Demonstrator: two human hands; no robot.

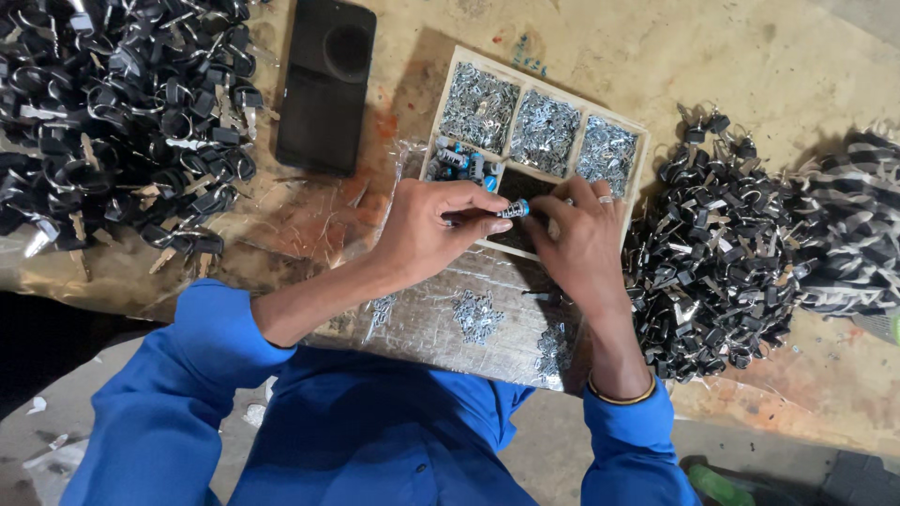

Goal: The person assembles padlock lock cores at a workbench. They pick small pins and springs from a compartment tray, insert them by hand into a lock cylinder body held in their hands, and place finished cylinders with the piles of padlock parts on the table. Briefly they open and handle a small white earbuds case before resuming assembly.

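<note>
The left hand (pixel 427 230) pinches a small cylindrical part with a blue band (pixel 514 209) between thumb and forefinger, the part's tip pointing toward three o'clock. The right hand (pixel 583 242) meets it there, fingers curled around the part's far end; whether it grips the part or something smaller against it, I cannot tell. Both hands hover over the near edge of a wooden compartment tray (pixel 457 70).

Left to right, the risks as I judge them. At about ten o'clock from the hands, the heap of black-headed keys (pixel 122 112) lies beside a black phone (pixel 325 84); a sweep of the blue sleeve (pixel 187 375) could drag keys off the bench edge. The tray's top compartments hold small shiny metal pieces (pixel 544 126), and a few more blue-banded parts (pixel 459 161) sit at eleven o'clock from the left hand; a knock with a wrist could tip or mix them. The held part is small and gripped by fingertips only, so a slip would drop it among the loose metal bits (pixel 476 314) on the foil-covered surface at six o'clock. At three o'clock, a second key pile (pixel 717 253) crowds the right wrist and could snag it.
</note>
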